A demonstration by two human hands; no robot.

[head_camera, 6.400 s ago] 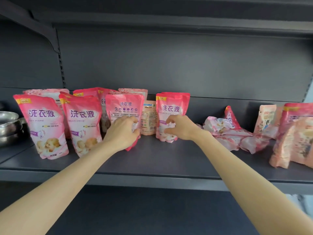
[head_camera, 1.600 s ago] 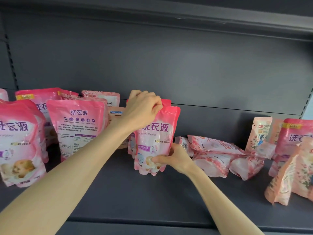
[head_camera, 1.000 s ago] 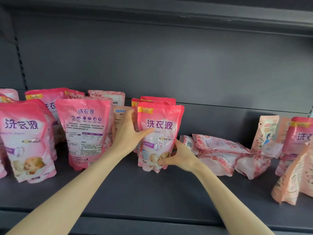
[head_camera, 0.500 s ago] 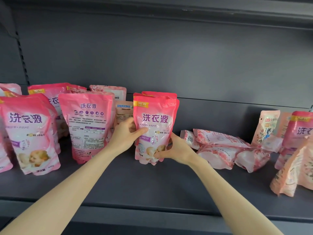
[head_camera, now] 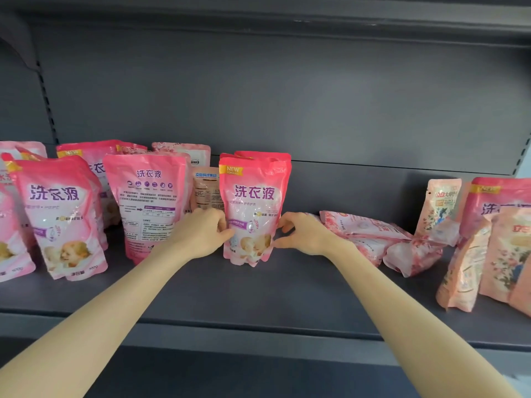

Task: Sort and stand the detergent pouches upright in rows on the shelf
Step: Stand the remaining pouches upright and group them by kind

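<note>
A pink pouch (head_camera: pixel 254 209) is seen standing upright on the grey shelf (head_camera: pixel 258 294), its printed front turned to the camera. Another pouch of the same kind (head_camera: pixel 267 155) is stood directly behind it, only the top edge showing.

The left hand (head_camera: pixel 202 232) is placed at the pouch's left edge, fingers curled, thumb tip touching the lower front. The right hand (head_camera: pixel 303 232) is set at the right edge, fingers spread and loosely bent, fingertips at or just off the side of the pouch. Neither hand is closed around the pouch; it is flanked rather than gripped, and its base is resting on the shelf.

To the left, a pouch with its back label forward (head_camera: pixel 149 202) is stood upright, a small tan packet (head_camera: pixel 205 188) between it and the flanked pouch. Further left, more pink pouches (head_camera: pixel 57 216) are stood in rows.

To the right, several pale flowered pouches (head_camera: pixel 370 234) are lying flat in a heap. At the far right, a slim flowered pouch (head_camera: pixel 439 205) is leaned at the back, and peach flowered pouches (head_camera: pixel 485 259) are stood in front of another pink one (head_camera: pixel 500 196).
</note>
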